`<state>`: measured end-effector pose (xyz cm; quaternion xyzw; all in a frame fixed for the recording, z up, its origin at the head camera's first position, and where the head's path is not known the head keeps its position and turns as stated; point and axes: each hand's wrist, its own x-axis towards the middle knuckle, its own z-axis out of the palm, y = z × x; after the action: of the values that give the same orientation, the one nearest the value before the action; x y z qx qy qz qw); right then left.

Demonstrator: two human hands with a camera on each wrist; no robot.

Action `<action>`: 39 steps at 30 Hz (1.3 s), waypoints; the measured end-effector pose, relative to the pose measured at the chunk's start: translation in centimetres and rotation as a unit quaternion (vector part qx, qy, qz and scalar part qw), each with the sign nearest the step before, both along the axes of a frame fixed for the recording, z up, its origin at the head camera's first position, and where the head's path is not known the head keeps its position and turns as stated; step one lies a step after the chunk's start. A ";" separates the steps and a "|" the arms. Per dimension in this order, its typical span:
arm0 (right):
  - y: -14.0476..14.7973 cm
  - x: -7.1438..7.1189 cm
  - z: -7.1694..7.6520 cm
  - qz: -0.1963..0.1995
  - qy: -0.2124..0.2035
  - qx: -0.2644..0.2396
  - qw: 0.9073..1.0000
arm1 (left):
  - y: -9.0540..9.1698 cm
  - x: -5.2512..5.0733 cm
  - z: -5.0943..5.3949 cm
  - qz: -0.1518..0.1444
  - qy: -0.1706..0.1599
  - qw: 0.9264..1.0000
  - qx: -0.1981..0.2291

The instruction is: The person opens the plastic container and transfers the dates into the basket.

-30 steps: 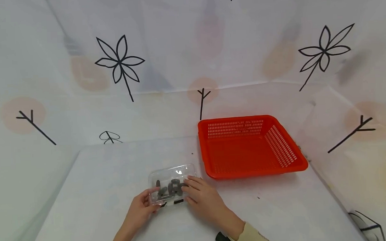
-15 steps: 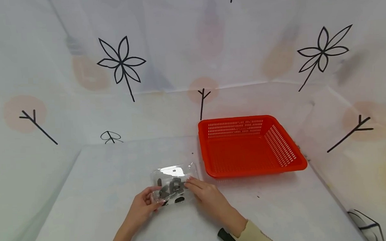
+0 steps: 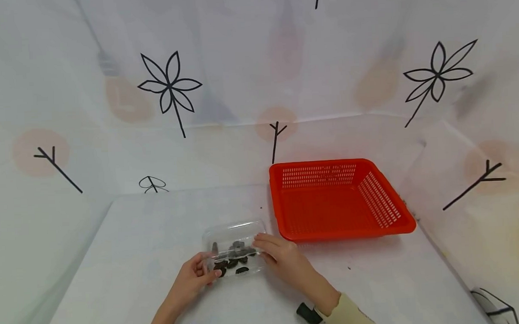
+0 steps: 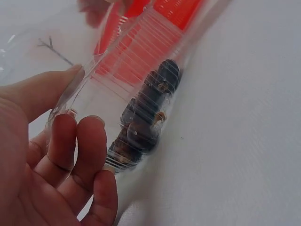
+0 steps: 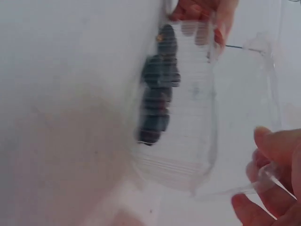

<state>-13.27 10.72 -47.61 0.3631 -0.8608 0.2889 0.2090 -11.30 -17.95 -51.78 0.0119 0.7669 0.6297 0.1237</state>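
A clear plastic hinged box (image 3: 255,266) is held over the table, several dark, rounded, shrivelled pieces (image 4: 146,108) inside it; their exact kind is hard to tell. My left hand (image 3: 195,275) grips its left end, thumb on the near side and fingers curled at the wall. Raised and tilted back, the box's clear lid (image 5: 244,94) stands apart from the base in the right wrist view. My right hand (image 3: 286,260) pinches the lid's edge between thumb and fingers. The pieces lie along the bottom of the box, partly blurred through the plastic.
A red plastic basket (image 3: 325,212) with slotted walls sits behind and to the right of the box. White cloth covers the table (image 3: 167,227) and the walls behind. Dark wrist-camera parts (image 3: 309,314) show by the sleeves.
The lid has swung up and back from the base, so the dark pieces show more plainly at the front. My right hand has shifted slightly right with it; the left hand keeps its hold.
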 end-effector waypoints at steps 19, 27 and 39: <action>1.9 -1.8 2.3 -0.082 -0.022 -0.071 0.994 | -0.6 -0.4 -0.2 -0.046 0.051 0.998 -0.004; 2.2 -2.1 2.7 -0.091 -0.042 -0.066 0.993 | -1.7 -0.8 -0.3 -0.073 0.077 0.994 -0.008; 1.4 -4.2 3.0 -0.044 -0.104 -0.054 0.992 | -2.9 -2.2 -1.6 -0.115 0.090 0.989 0.036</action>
<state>-17.43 12.11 -44.63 0.2809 -0.8764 0.3613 0.1498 -13.50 -20.84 -53.42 0.1609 0.7455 0.6346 0.1251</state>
